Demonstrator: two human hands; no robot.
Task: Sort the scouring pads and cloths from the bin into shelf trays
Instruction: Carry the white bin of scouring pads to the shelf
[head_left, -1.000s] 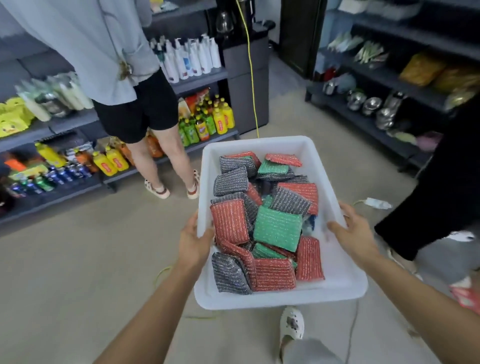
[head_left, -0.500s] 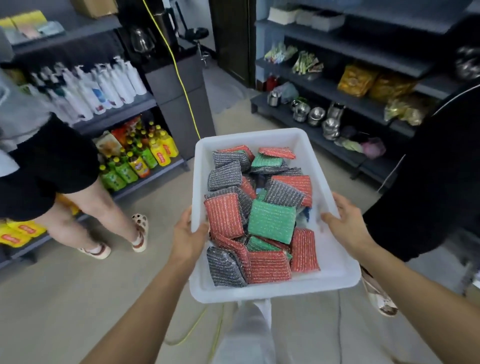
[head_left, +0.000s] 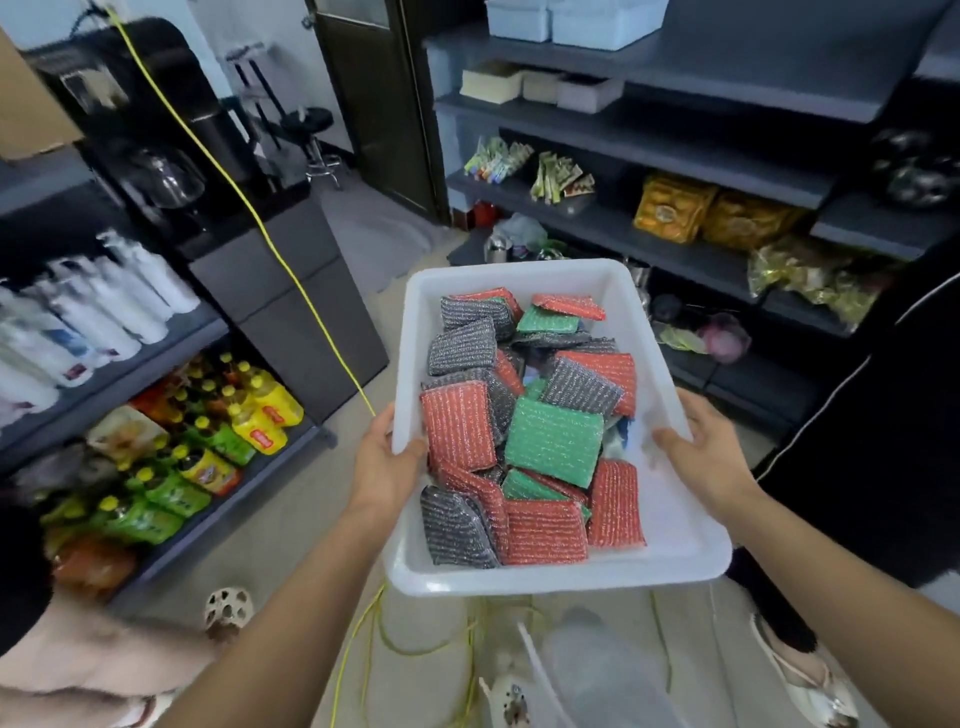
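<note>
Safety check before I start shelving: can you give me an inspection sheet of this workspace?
Surface: beige floor; the white bin is carried above it.
Job's things: red, green and grey scouring pads lie piled in the bin; blue scrap beneath, perhaps a cloth.
Clutter: metal pot and crumpled bag low by the right shelving.
Hands: left hand and right hand each grip a side rim of the bin.
Cables: yellow cable crosses from upper left and loops on the floor under the bin.
Surroundings: grey shelves with pale trays on top; bottles on the left shelves; person in black close on the right.
</note>
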